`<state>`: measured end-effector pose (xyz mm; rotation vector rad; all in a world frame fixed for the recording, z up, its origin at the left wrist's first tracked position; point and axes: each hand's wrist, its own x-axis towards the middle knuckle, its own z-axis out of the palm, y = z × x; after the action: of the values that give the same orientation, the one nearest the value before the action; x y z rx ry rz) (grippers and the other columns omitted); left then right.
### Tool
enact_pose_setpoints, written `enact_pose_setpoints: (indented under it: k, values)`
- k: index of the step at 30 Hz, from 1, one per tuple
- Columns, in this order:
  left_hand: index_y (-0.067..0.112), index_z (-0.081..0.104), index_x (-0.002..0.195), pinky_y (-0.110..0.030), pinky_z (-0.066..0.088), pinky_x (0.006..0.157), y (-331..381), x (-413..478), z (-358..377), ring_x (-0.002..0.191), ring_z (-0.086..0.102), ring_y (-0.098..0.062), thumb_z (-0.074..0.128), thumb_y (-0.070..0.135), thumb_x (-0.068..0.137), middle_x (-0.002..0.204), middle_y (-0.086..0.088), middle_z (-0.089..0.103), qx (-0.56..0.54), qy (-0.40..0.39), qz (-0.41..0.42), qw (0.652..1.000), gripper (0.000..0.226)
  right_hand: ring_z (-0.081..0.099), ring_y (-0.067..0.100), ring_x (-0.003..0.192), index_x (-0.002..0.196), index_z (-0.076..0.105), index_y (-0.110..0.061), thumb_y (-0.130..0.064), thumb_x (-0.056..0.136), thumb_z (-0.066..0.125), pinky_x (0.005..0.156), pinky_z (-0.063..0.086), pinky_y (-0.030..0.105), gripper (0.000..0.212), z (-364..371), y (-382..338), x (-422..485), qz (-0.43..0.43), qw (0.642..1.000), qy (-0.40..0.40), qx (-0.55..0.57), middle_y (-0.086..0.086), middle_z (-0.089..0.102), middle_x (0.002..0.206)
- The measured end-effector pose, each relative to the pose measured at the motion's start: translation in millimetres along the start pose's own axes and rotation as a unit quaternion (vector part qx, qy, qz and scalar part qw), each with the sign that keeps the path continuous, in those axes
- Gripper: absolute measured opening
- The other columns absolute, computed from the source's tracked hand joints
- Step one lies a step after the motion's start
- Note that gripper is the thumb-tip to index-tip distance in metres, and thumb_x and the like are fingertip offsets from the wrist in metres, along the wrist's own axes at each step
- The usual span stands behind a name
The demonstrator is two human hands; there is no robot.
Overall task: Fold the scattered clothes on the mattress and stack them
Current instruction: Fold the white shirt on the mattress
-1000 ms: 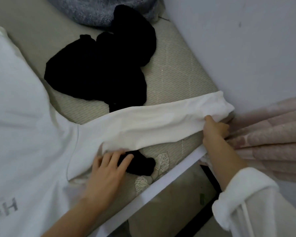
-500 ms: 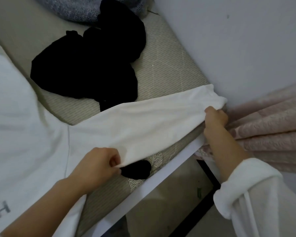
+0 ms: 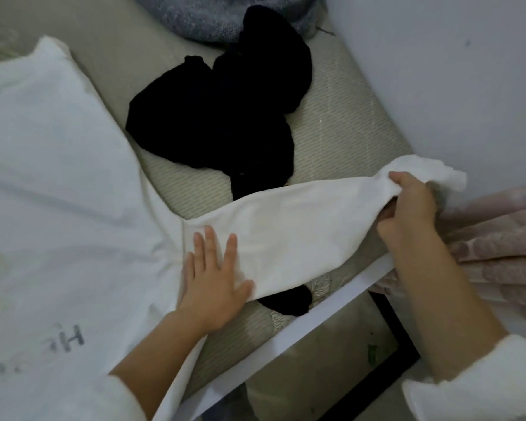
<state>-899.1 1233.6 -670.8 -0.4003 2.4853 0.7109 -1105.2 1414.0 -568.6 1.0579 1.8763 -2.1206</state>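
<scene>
A white long-sleeved shirt (image 3: 58,177) with grey lettering lies spread over the mattress (image 3: 340,126). Its sleeve (image 3: 301,220) stretches to the right across the bed. My left hand (image 3: 216,275) lies flat with straight fingers on the sleeve near the shoulder seam. My right hand (image 3: 407,208) grips the sleeve's cuff end, lifted slightly off the mattress near the wall. A crumpled black garment (image 3: 225,117) lies behind the sleeve, and a small black piece (image 3: 289,299) pokes out from under it.
A grey knitted item (image 3: 219,16) sits at the top. The wall (image 3: 453,71) bounds the mattress on the right. A pink textured curtain (image 3: 498,238) hangs by my right hand. The white bed frame edge (image 3: 316,317) runs diagonally below, with floor beyond.
My left hand let go of the sleeve's lower edge and now lies flat on it near the shoulder. My right hand lifted the cuff end upward.
</scene>
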Motion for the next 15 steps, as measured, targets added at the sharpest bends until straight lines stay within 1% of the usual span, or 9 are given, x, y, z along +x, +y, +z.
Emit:
enact_pose_setpoints:
  k: [1, 3, 5, 7, 8, 10, 11, 13, 15]
  values:
    - [0.029, -0.020, 0.148, -0.036, -0.019, 0.110, -0.5, -3.2, -8.5, 0.132, -0.039, -0.019, -0.005, 0.068, 0.067, 0.151, -0.009, -0.036, -0.025, 0.010, 0.015, 1.000, 0.091, 0.068, 0.017, 0.083, 0.114, 0.062, -0.017, -0.008, 0.085, 0.058, 0.062, 0.055, 0.025, 0.031, 11.5, -0.6, -17.4, -0.031, 0.999, -0.018, 0.006, 0.000, 0.070, 0.099]
    - [0.032, -0.012, 0.148, -0.032, -0.020, 0.110, -9.0, -16.9, -21.0, 0.135, -0.035, -0.015, -0.003, 0.063, 0.074, 0.153, -0.002, -0.029, -0.065, 0.073, 0.028, 0.995, 0.081, 0.067, 0.013, 0.082, 0.109, 0.059, -0.023, -0.005, 0.088, 0.056, 0.062, 0.054, 0.023, 0.028, 35.2, 1.1, -55.1, -0.087, 0.995, -0.048, 0.006, -0.005, 0.069, 0.098]
    - [0.031, -0.017, 0.145, -0.031, -0.019, 0.110, -26.5, -36.0, -23.9, 0.138, -0.033, -0.018, -0.003, 0.063, 0.077, 0.150, 0.000, -0.031, -0.075, 0.092, 0.010, 0.993, 0.077, 0.065, 0.012, 0.085, 0.101, 0.057, -0.025, -0.004, 0.088, 0.056, 0.066, 0.054, 0.026, 0.025, 61.1, 9.4, -93.1, -0.127, 0.988, -0.088, -0.019, -0.007, 0.067, 0.098]
    - [0.029, -0.019, 0.147, -0.028, -0.016, 0.111, -48.9, -54.9, -15.5, 0.139, -0.031, -0.017, -0.006, 0.074, 0.076, 0.146, 0.001, -0.037, -0.070, 0.034, 0.010, 0.997, 0.085, 0.065, 0.012, 0.092, 0.100, 0.056, -0.028, -0.005, 0.088, 0.057, 0.077, 0.055, 0.034, 0.026, 92.6, 24.1, -130.9, -0.167, 0.972, -0.145, -0.077, -0.010, 0.066, 0.100]
    - [0.031, -0.016, 0.148, -0.026, -0.014, 0.112, -60.1, -63.6, -11.4, 0.139, -0.031, -0.016, -0.008, 0.075, 0.074, 0.144, 0.003, -0.040, -0.058, 0.000, 0.030, 0.998, 0.087, 0.065, 0.008, 0.093, 0.100, 0.055, -0.029, -0.005, 0.088, 0.057, 0.082, 0.055, 0.035, 0.027, 109.8, 32.4, -150.5, -0.188, 0.961, -0.178, -0.102, -0.011, 0.065, 0.101]
    - [0.036, -0.012, 0.149, -0.025, -0.010, 0.116, -79.6, -78.8, -10.3, 0.139, -0.029, -0.012, -0.007, 0.070, 0.074, 0.145, 0.008, -0.038, -0.067, -0.032, 0.077, 0.994, 0.083, 0.063, -0.005, 0.086, 0.101, 0.052, -0.029, -0.002, 0.088, 0.056, 0.077, 0.053, 0.021, 0.030, 149.5, 49.5, -192.8, -0.220, 0.935, -0.251, -0.123, -0.015, 0.063, 0.096]
    - [0.036, -0.011, 0.149, -0.023, -0.008, 0.116, -86.4, -85.3, -11.8, 0.141, -0.025, -0.009, 0.001, 0.068, 0.080, 0.149, 0.009, -0.032, -0.093, -0.038, 0.088, 0.991, 0.076, 0.061, -0.007, 0.080, 0.100, 0.051, -0.028, -0.001, 0.088, 0.056, 0.073, 0.050, 0.017, 0.030, 169.3, 58.1, -213.7, -0.236, 0.922, -0.280, -0.128, -0.015, 0.061, 0.092]
    - [0.033, -0.008, 0.150, -0.020, -0.004, 0.116, -97.2, -97.2, -13.9, 0.144, -0.015, -0.005, 0.023, 0.052, 0.097, 0.156, 0.013, -0.018, -0.165, -0.041, 0.095, 0.981, 0.064, 0.061, 0.007, 0.077, 0.099, 0.050, -0.022, -0.001, 0.087, 0.055, 0.072, 0.053, 0.026, 0.025, 211.0, 79.8, -254.0, -0.268, 0.890, -0.337, -0.154, -0.005, 0.061, 0.083]
    - [0.027, -0.002, 0.153, -0.024, 0.005, 0.119, -105.5, -106.4, -11.7, 0.146, -0.002, -0.007, 0.034, 0.039, 0.100, 0.160, 0.012, -0.004, -0.212, -0.031, 0.106, 0.971, 0.065, 0.059, 0.025, 0.072, 0.104, 0.048, -0.021, -0.006, 0.085, 0.056, 0.069, 0.055, 0.039, 0.026, 248.8, 105.4, -293.1, -0.258, 0.832, -0.447, -0.202, 0.011, 0.060, 0.077]
